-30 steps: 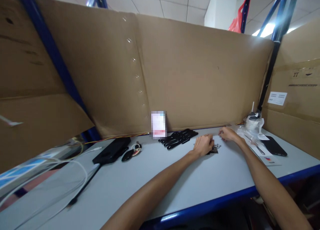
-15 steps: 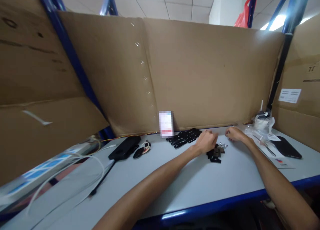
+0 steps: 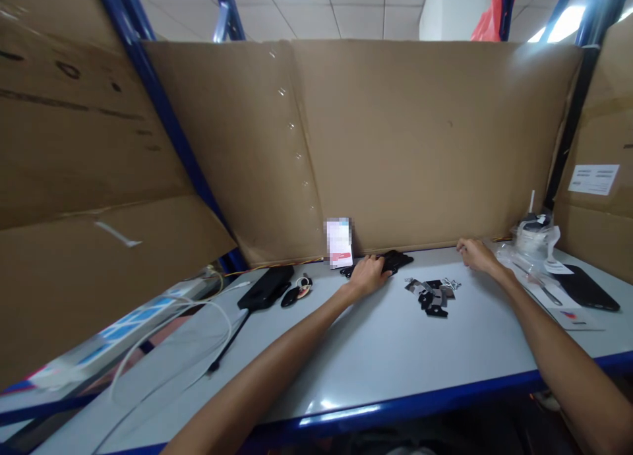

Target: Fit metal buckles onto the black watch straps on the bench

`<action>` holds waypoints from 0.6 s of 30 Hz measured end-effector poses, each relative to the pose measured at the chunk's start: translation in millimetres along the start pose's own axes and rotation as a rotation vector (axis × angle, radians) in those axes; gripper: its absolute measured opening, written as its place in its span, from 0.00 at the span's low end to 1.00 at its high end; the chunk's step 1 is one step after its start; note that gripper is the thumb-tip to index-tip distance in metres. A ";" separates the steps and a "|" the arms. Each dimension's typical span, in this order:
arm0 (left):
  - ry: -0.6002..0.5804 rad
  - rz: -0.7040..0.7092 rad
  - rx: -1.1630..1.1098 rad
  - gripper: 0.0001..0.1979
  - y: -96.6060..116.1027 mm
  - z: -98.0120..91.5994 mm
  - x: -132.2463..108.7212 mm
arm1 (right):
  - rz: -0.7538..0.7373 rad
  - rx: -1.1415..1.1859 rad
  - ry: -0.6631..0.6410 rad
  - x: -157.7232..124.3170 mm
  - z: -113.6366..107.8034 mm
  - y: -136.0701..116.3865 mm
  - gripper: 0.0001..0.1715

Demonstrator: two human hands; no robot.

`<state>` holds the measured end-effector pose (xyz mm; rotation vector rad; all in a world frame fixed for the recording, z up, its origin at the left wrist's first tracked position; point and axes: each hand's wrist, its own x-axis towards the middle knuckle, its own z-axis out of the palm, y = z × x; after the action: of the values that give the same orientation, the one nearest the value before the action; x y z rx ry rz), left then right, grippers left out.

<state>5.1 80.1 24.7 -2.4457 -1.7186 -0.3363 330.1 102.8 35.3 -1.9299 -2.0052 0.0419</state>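
My left hand [image 3: 366, 276] reaches over a pile of glossy black elongated pieces [image 3: 399, 260] at the back of the table. Its thumb stands apart from its fingers, and the fingertips touch the pile. My right hand [image 3: 475, 255] rests near the back edge with its fingers curled together; whatever they may hold is hidden. Between the hands, nearer me, lie several small flat black and grey metal plates with holes [image 3: 435, 298]. A small heap of shiny silver screw-like bits [image 3: 450, 283] sits just beside them.
A lit phone [image 3: 339, 242] leans against the cardboard at the back. Left are a black power bank [image 3: 265, 289], keys [image 3: 297, 292], cables and a power strip [image 3: 133, 330]. Right are a bagged cup [image 3: 532, 236], tweezers [image 3: 550, 297] and a dark phone [image 3: 586, 287].
My left hand has moved left, from above the metal plates to the black pieces, uncovering the plates. My right hand stays near the back edge, fingers still curled. The view has shifted slightly.
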 end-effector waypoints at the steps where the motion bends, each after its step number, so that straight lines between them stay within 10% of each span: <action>1: -0.004 -0.002 0.004 0.15 3.1 3.9 1.1 | 0.002 0.002 0.007 0.4 0.4 0.7 0.16; 14: -0.047 -0.055 -0.066 0.12 17.8 14.9 -10.7 | -0.051 -0.015 0.012 -17.1 -11.2 -29.6 0.20; 18: -0.126 -0.215 -0.557 0.08 15.3 3.9 -13.7 | -0.197 0.116 -0.035 -33.0 -19.4 -59.2 0.22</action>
<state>15.5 63.4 17.7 -2.6844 -2.1927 -0.7981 278.7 62.4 61.3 -1.6648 -2.1560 0.1391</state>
